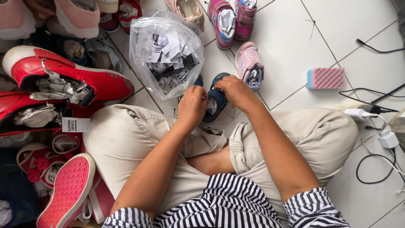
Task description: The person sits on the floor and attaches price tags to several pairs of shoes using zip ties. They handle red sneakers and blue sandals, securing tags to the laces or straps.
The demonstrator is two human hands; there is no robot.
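Note:
I sit cross-legged on a white tiled floor in beige trousers. My left hand (192, 105) and my right hand (236, 90) both grip a small dark blue child's shoe (217, 101) held just beyond my knees. Crumpled paper stuffing shows inside the shoe between my fingers. A clear plastic bag (166, 52) full of paper tags stands right behind the shoe, touching the left hand's side.
Red shoes (71, 76) stuffed with paper pile up at the left, with pink-soled ones (67, 190) lower. Small pink shoes (249, 63) lie beyond my right hand. A pink sponge (325, 78) and charger cables (371, 114) lie at the right.

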